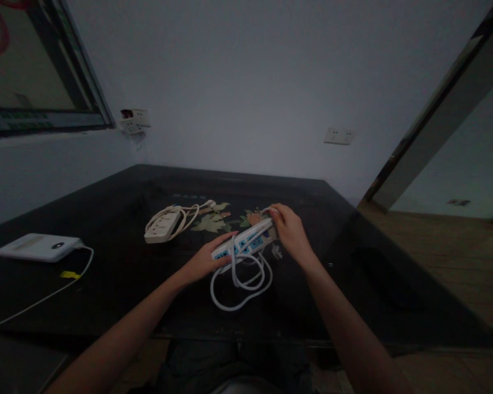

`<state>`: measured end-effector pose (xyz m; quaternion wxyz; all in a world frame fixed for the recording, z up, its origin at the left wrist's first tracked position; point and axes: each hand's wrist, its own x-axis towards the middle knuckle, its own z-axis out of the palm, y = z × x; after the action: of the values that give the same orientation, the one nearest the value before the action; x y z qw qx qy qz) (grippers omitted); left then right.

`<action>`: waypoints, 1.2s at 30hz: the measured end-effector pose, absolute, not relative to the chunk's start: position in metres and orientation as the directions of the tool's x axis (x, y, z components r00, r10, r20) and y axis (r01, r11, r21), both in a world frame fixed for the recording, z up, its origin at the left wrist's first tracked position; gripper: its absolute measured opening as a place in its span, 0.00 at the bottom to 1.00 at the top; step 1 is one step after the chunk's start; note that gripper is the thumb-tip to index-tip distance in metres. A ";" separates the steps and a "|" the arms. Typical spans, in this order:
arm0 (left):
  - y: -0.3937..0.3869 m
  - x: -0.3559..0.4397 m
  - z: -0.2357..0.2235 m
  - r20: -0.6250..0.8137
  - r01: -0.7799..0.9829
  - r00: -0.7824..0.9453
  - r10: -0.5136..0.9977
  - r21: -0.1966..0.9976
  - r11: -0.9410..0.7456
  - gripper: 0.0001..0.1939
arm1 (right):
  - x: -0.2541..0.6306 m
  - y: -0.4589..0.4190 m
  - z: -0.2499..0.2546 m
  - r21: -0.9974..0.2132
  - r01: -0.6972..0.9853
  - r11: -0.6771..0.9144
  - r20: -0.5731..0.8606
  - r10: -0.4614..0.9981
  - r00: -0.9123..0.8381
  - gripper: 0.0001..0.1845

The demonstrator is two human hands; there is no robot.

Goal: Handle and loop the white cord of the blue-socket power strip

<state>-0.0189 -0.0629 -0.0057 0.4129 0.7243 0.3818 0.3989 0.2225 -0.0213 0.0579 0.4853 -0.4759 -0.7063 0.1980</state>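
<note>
Head view: nearest, the person's legs (230,361) show below the front edge of the black table (156,306). A strip of tabletop runs between that edge and the lowest loops of the white cord (230,309). Behind these loops is the blue-socketed power strip (244,245), slanting up to the right, around the middle of the table's width and well inside both side edges. The left hand (207,260) is closed on its left end, thumb on top. The right hand (290,227) is closed around its right end, with cord at its fingertips. Whether the strip touches the table, I cannot tell. A pale plug (276,251) sits just beside it, below the right hand.

Rightward, dark tabletop stretches to the slanting right edge, with a dark flat shape (386,279) on it, too dim to name. Leftward, a white device (41,247) lies near the left edge, its thin cable (91,260) bearing a yellow tag (70,274) and running toward the near left corner. Between device and left hand is more dark surface. Farther back, a second power strip (162,227) rests with its cord bundled around it, beside a printed flower pattern (211,221). More tabletop reaches the back edge, by the wall (238,109) with its socket plate (340,135).
</note>
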 end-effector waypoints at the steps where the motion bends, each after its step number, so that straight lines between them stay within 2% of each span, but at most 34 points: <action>1: -0.062 -0.018 -0.008 0.262 0.208 0.380 0.887 0.910 -0.358 0.32 | 0.216 -0.025 0.055 -0.719 0.489 0.493 0.517 0.850 -0.097 0.11; 3: -0.061 -0.017 -0.012 0.262 0.174 0.345 0.901 0.926 -0.335 0.33 | 0.203 -0.033 0.046 -0.666 0.519 0.535 0.562 0.818 -0.123 0.12; 6: -0.059 -0.017 -0.015 0.283 0.087 0.287 0.915 0.944 -0.319 0.39 | 0.186 -0.048 0.032 -0.552 0.589 0.590 0.641 0.752 -0.152 0.14; 9: -0.060 -0.017 -0.013 0.298 0.026 0.270 0.915 0.948 -0.317 0.45 | 0.171 -0.063 0.026 -0.406 0.625 0.666 0.688 0.674 -0.271 0.14; 12: -0.060 -0.018 -0.010 0.286 0.052 0.268 0.920 0.949 -0.310 0.40 | 0.161 -0.077 0.031 -0.302 0.633 0.712 0.675 0.629 -0.385 0.14; 14: -0.060 -0.019 -0.009 0.283 0.061 0.246 0.927 0.950 -0.307 0.35 | 0.163 -0.082 0.037 -0.299 0.618 0.727 0.661 0.625 -0.416 0.15; 17: -0.060 -0.020 -0.007 0.254 0.024 0.202 0.946 0.964 -0.264 0.33 | 0.180 -0.081 0.046 -0.413 0.529 0.741 0.682 0.637 -0.360 0.19; 19: -0.062 -0.020 -0.006 0.197 -0.048 0.205 0.959 0.980 -0.192 0.35 | 0.199 -0.074 0.045 -0.558 0.452 0.696 0.709 0.683 -0.176 0.18; 21: -0.064 -0.019 -0.004 0.141 -0.139 0.224 0.964 0.984 -0.112 0.37 | 0.217 -0.062 0.037 -0.738 0.335 0.586 0.627 0.778 0.021 0.16; 22: -0.065 -0.018 -0.003 0.122 -0.185 0.231 0.965 0.980 -0.079 0.38 | 0.224 -0.055 0.031 -0.821 0.259 0.509 0.537 0.842 0.047 0.16; 24: -0.066 -0.018 -0.001 0.102 -0.254 0.238 0.966 0.967 -0.039 0.37 | 0.230 -0.043 0.015 -0.920 0.166 0.354 0.334 0.933 -0.134 0.15; 27: -0.067 -0.017 0.001 0.075 -0.304 0.236 0.969 0.953 0.000 0.36 | 0.220 -0.036 -0.008 -0.963 0.124 0.240 0.168 0.892 -0.419 0.17; 29: -0.068 -0.018 0.002 0.066 -0.315 0.217 0.974 0.949 0.006 0.35 | 0.205 -0.039 -0.019 -0.980 0.083 0.183 0.109 0.833 -0.543 0.21; 33: -0.070 -0.018 0.005 0.088 -0.326 0.171 0.981 0.945 -0.028 0.35 | 0.182 -0.043 -0.026 -0.996 0.000 0.085 0.065 0.758 -0.649 0.28; 36: -0.071 -0.020 0.008 0.085 -0.342 0.109 0.990 0.939 -0.043 0.35 | 0.180 -0.042 -0.023 -0.998 -0.058 0.008 0.046 0.721 -0.692 0.25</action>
<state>-0.0200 -0.0710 0.0080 0.5917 0.4519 0.3586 0.5632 0.1798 -0.0418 -0.0228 0.2968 -0.2571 -0.6448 0.6557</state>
